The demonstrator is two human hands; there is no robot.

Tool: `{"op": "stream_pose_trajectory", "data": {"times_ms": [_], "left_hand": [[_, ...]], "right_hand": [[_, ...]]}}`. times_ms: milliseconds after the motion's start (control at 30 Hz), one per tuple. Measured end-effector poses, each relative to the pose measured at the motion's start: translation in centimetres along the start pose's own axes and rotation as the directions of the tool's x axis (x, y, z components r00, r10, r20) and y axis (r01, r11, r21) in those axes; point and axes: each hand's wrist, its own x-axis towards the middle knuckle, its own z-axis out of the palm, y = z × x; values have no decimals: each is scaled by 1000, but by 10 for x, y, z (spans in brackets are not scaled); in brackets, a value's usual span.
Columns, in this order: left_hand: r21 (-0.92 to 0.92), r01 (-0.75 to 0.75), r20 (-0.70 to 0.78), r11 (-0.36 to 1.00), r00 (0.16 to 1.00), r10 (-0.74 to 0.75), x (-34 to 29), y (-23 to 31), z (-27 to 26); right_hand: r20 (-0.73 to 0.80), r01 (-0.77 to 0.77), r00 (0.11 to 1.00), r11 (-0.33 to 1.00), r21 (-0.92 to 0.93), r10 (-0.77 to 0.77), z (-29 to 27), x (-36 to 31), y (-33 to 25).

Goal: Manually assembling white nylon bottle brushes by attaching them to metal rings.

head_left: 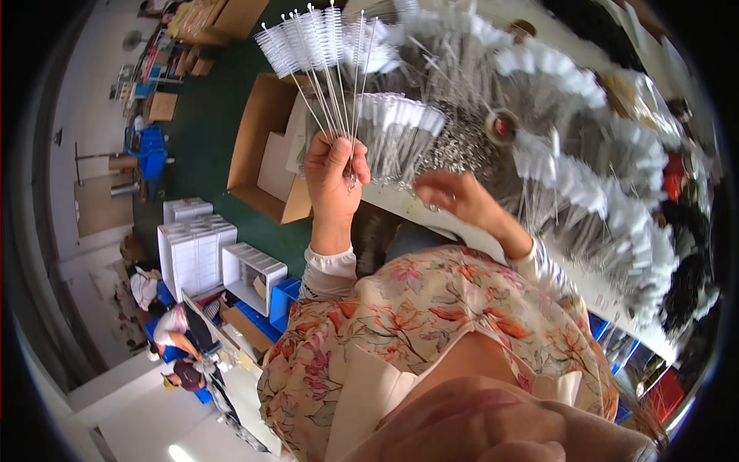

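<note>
My left hand [336,171] is closed round the wire stems of several thin brushes [327,92], held upright in a fan with their white bristle heads at the top. Wire loops at the stems' lower ends poke out below my fingers. By the table's near edge, my right hand [456,199] is blurred, its fingers curled in toward the thumb. A small shiny bit shows at its fingertips, too small to name. Just beyond lies a heap of small metal rings [466,142]. A row of white-headed brushes [396,115] lies between the two hands.
More white brushes [585,185] in thick rows cover the table to the right, with a tape roll [502,127] among them. An open cardboard box [265,146] stands left of the table. White crates [196,250] sit on the green floor; other people [181,339] work at far left.
</note>
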Motion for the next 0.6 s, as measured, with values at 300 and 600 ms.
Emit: {"op": "stream_pose_trajectory", "data": {"times_ms": [300,600], "left_hand": [[174,-127,80,977,990,115,-61,-3,29],[233,-206,9,950,978,210,-60,4,14]], "right_hand": [[-146,184,983,655,732,-114,24,28,-102],[-224,180,974,739,649,-42,44,46,-101]]}}
